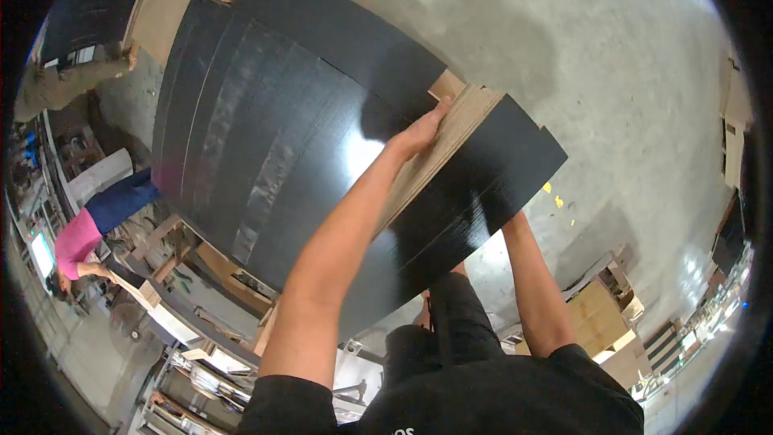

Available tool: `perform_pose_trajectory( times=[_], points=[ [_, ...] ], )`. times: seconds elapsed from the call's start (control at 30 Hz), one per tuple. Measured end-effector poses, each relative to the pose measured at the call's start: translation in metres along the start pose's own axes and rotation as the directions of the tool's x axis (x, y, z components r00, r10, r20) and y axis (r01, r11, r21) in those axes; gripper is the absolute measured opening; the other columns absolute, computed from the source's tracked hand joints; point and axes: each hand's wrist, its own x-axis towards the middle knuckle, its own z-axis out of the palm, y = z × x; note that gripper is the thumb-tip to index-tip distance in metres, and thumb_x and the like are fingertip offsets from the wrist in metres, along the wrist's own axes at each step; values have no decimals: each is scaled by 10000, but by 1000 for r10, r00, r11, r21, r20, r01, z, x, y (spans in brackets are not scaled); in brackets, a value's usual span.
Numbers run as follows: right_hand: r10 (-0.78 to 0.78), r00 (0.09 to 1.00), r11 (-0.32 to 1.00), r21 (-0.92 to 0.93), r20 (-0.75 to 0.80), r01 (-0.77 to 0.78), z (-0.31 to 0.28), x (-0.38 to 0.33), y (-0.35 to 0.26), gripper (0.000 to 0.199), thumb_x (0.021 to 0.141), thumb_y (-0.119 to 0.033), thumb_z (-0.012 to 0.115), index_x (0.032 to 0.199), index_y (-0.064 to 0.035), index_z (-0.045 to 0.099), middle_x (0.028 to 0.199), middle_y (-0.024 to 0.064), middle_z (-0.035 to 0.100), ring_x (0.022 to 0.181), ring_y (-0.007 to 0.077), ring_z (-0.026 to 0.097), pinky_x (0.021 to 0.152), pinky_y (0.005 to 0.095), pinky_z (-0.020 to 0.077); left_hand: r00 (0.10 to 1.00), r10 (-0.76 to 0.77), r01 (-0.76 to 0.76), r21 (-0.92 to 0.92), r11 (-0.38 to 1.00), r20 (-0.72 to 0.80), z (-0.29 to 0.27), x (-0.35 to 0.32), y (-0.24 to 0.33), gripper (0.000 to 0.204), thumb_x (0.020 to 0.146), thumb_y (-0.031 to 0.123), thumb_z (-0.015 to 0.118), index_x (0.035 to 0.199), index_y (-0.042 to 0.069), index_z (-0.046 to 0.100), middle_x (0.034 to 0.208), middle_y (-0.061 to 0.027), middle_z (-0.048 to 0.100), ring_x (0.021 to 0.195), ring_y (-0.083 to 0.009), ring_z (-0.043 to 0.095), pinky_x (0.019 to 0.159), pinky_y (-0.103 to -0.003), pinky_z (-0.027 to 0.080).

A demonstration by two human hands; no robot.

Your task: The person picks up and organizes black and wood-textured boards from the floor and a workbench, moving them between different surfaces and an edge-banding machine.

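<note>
A stack of black-faced boards (475,193) with pale raw-wood edges lies aslant in front of me. My left hand (419,135) is closed on the upper edge of this stack, its fingers along the layered wood. At the stack's near right side, my right hand (515,221) reaches beneath the black face; its fingers are hidden there. Beyond my left arm spreads a large, glossy black panel surface (298,121), with dusty scuffed bands across it. A small bare wood piece (445,85) shows beside my left fingertips.
Concrete floor (644,89) stretches to the right, with yellow scraps (558,201) on it. Cardboard boxes (600,318) stand at the lower right. On the left, a person in a pink top (79,242) bends near wooden frames (165,246); a fan (127,320) stands below.
</note>
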Motion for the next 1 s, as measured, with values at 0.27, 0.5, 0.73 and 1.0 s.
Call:
perform_pose_trajectory(
  times=[0.27, 0.5, 0.73, 1.0],
  points=[
    [-9, 998, 996, -91, 70, 16, -26, -3, 16, 748, 1017, -663, 395, 1489, -98, 529, 1486, 94, 577, 1353, 346, 527, 1171, 504, 393, 982, -42, 74, 173, 982, -182, 10, -5, 0, 904, 1043, 721, 279, 1604, 17, 367, 1657, -169, 371, 1548, -297, 299, 1262, -395, 193],
    [-8, 991, 985, -169, 132, 31, -32, -15, 31, 742, 1015, -658, 402, 1482, -97, 534, 1476, 91, 586, 1343, 345, 535, 1173, 496, 393, 979, 47, -15, 158, 987, -199, 0, -50, -56, 885, 1059, 711, 240, 1604, 27, 369, 1684, -150, 320, 1559, -282, 272, 1269, -399, 181],
    [-66, 961, 959, -249, 267, 135, -47, -44, 90, 737, 1012, -654, 410, 1476, -96, 539, 1466, 88, 595, 1332, 344, 543, 1175, 488, 392, 980, -174, 166, -84, 982, -95, -5, -108, -100, 900, 1055, 728, 195, 1639, 53, 302, 1689, -150, 299, 1560, -282, 261, 1277, -393, 158],
    [119, 962, 932, -360, 244, -24, -30, -65, 88, 697, 1012, -626, 449, 1472, -112, 542, 1475, 79, 586, 1322, 335, 547, 1183, 489, 380, 952, -27, -8, -113, 994, -306, -55, -205, -179, 783, 1089, 566, 409, 1619, -1, 303, 1718, -115, 263, 1584, -255, 227, 1286, -401, 185]
  ],
)
